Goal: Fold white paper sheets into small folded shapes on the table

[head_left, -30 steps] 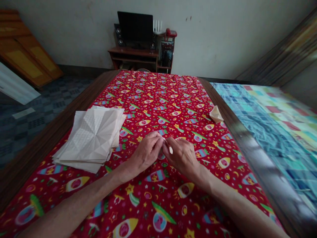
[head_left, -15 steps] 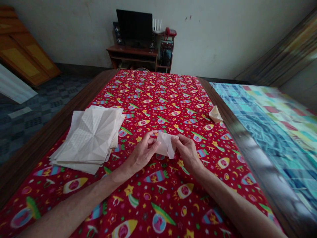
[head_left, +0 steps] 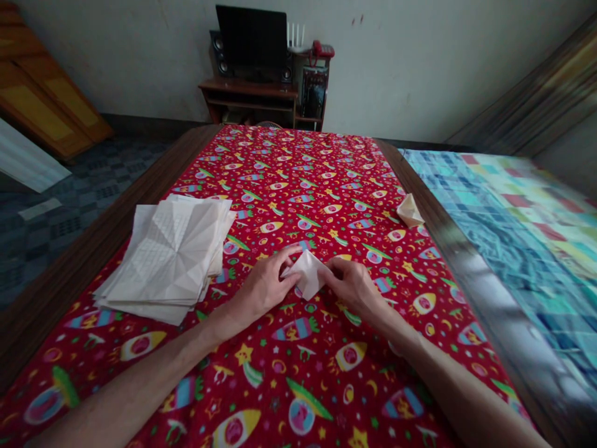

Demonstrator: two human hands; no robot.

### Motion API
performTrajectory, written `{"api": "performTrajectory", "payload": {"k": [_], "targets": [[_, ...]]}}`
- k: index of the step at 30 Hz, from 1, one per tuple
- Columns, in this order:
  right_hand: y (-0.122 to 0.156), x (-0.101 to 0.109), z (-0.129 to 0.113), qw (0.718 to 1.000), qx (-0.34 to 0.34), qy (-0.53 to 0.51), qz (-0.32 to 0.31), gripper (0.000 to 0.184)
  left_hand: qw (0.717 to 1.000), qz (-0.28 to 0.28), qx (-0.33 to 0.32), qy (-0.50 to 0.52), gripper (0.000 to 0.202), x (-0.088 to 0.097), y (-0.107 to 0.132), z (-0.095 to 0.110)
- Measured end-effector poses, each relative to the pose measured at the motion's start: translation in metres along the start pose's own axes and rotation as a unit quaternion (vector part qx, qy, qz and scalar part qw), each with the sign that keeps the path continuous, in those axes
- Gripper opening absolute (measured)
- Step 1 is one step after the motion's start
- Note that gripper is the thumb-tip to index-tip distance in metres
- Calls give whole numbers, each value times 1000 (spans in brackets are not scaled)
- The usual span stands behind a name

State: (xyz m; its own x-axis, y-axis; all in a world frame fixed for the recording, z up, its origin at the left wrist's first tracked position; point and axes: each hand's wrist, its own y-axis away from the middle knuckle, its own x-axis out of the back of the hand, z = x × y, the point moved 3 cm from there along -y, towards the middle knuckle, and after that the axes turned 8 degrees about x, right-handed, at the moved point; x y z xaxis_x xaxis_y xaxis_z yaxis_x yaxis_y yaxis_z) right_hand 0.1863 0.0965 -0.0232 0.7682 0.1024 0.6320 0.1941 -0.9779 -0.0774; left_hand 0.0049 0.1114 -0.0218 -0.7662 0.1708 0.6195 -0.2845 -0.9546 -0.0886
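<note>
A small piece of folded white paper (head_left: 308,274) is held between my two hands, just over the red patterned cloth (head_left: 289,354). My left hand (head_left: 273,274) pinches its left side, thumb in front and fingers behind. At the right side, the thumb and fingers of my right hand (head_left: 347,278) are closed on the paper's edge. The paper shows as a diamond with a point at the top and another at the bottom. To the left lies a stack of creased paper sheets (head_left: 168,255), the top one marked with radiating folds.
A folded cream paper piece (head_left: 410,211) sits near the table's right edge. Beyond the wooden table rim (head_left: 420,193) lies a bed with a checked cover (head_left: 485,230). A desk (head_left: 252,90) with a monitor (head_left: 252,38) stands at the far wall.
The paper has turned from a roughly square-on position to a diamond with its corners up and down. Both hands have shifted their hold on its sides. The camera view has moved slightly.
</note>
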Motion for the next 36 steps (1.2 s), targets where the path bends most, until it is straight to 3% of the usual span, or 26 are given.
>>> {"api": "performTrajectory", "payload": {"k": [3,8,13,17,22,36], "targets": [[3,6,-3,981,57,183,-17,31,994,26,-58,-87,28,0,-2,-2],[8,10,-9,955,101,274,-41,30,989,45,-106,-96,27,5,-2,-9],[8,10,-12,947,108,299,-51,32,993,52,-85,-64,17,16,-3,-20],[8,10,-11,946,112,301,-42,33,990,39,-79,-106,12,19,0,-20],[8,10,-10,948,114,294,-40,33,983,30,-87,-159,16,18,6,-12],[7,8,-6,954,103,278,-41,36,996,-28,-11,-89,19,11,1,-7]]}}
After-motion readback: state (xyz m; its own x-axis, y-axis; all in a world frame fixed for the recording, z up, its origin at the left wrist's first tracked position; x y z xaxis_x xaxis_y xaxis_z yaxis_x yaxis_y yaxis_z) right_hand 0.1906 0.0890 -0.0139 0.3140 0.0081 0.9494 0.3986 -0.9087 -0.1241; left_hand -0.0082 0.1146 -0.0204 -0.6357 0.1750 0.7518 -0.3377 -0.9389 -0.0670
